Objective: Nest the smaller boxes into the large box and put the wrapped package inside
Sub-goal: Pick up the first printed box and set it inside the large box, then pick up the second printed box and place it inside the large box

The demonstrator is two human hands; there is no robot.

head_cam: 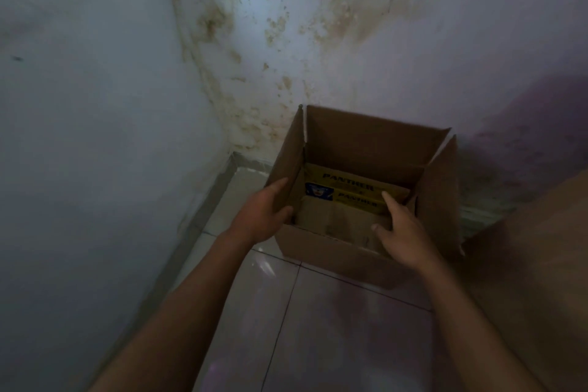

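A large brown cardboard box (366,140) stands open on the tiled floor in the room's corner, its flaps upright. Inside it sits a smaller box (346,191) with a yellow inner wall printed "PANTHER" and a brown bottom. My left hand (264,213) is on the large box's left wall, with the thumb curled over the near left corner. My right hand (401,229) reaches down into the box, fingers spread against the smaller box's right side near the front rim. No wrapped package is in view.
Stained walls (222,41) meet in a corner just behind and to the left of the box. Glossy white floor tiles (302,312) run toward me. A large brown cardboard surface (541,264) fills the right edge beside the box.
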